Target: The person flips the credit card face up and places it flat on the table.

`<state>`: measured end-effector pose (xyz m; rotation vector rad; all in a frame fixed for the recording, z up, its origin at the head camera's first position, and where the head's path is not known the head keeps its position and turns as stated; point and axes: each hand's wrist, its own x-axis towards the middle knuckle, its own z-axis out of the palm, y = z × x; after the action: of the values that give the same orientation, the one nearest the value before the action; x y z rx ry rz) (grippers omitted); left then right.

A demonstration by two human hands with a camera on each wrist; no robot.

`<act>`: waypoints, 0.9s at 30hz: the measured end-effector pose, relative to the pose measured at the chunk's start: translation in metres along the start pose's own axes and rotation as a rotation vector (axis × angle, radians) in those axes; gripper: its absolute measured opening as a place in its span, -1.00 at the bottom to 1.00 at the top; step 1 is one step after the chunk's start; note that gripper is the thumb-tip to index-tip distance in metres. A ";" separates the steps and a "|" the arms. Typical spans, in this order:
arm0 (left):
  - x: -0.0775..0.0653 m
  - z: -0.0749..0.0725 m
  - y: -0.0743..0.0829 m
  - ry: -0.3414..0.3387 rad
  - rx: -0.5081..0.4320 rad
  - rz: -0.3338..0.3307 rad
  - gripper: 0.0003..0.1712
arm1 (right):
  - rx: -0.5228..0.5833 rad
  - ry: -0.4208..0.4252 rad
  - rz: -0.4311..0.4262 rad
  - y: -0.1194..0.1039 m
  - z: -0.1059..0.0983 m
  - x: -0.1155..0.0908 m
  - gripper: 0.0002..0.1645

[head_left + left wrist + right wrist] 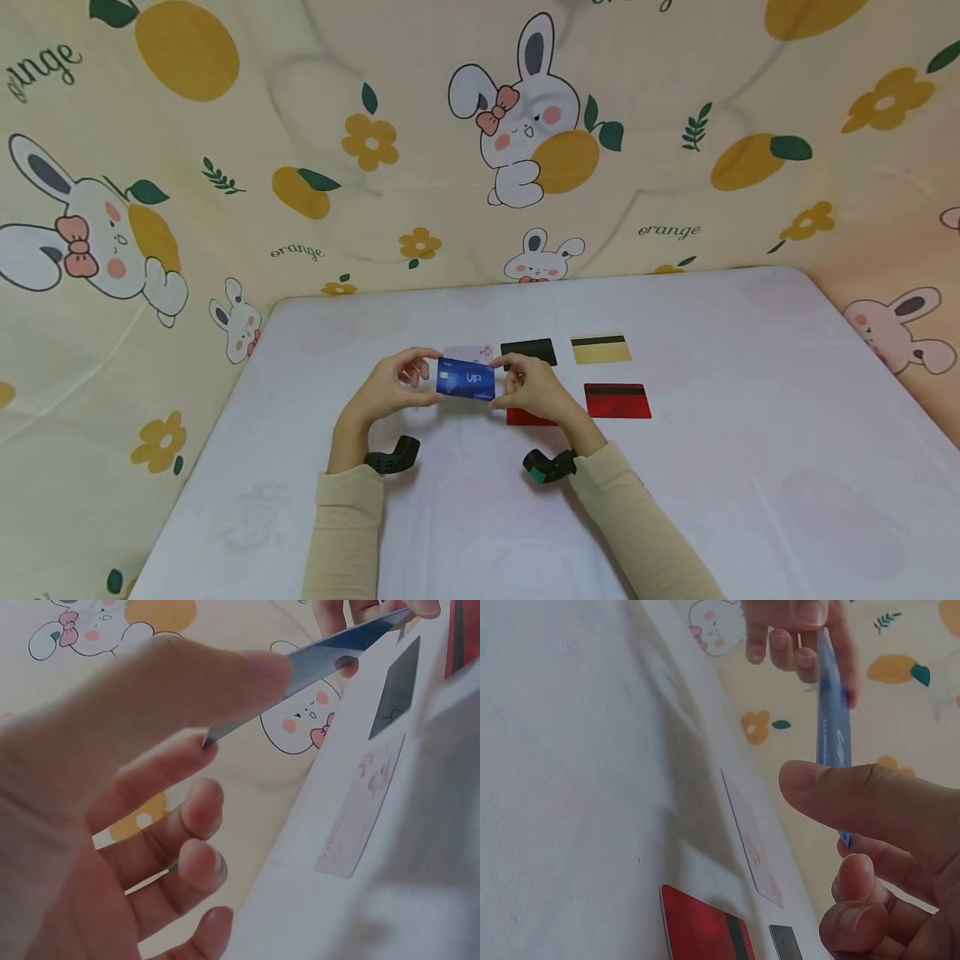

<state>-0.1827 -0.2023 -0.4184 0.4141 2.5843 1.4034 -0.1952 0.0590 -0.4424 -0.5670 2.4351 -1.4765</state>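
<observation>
A blue VIP card [467, 379] is held up above the table, its printed face with a gold chip toward the head camera. My left hand [388, 387] pinches its left end between thumb and forefinger, the other fingers loosely bent. At the opposite end my right hand [542, 388] pinches it the same way. Behind the blue card, a pale card with a pink print [364, 806] lies on the table, partly covered in the head view. A red card [705, 930] with a dark stripe lies under the right hand, which hides part of it.
Beyond the right hand lie a black card [529, 351], a gold card [602, 349] with a dark stripe and another red card [618, 402]. All rest on the white tabletop [750, 483]. A printed cloth [450, 200] hangs behind the table's far edge.
</observation>
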 end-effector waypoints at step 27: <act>0.008 0.008 -0.026 -0.052 0.011 -0.041 -0.36 | -0.037 -0.042 0.052 0.008 0.001 0.002 -0.31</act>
<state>-0.1923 -0.2068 -0.4442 0.3918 2.5460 1.3472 -0.1982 0.0606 -0.4502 -0.5327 2.4308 -1.3889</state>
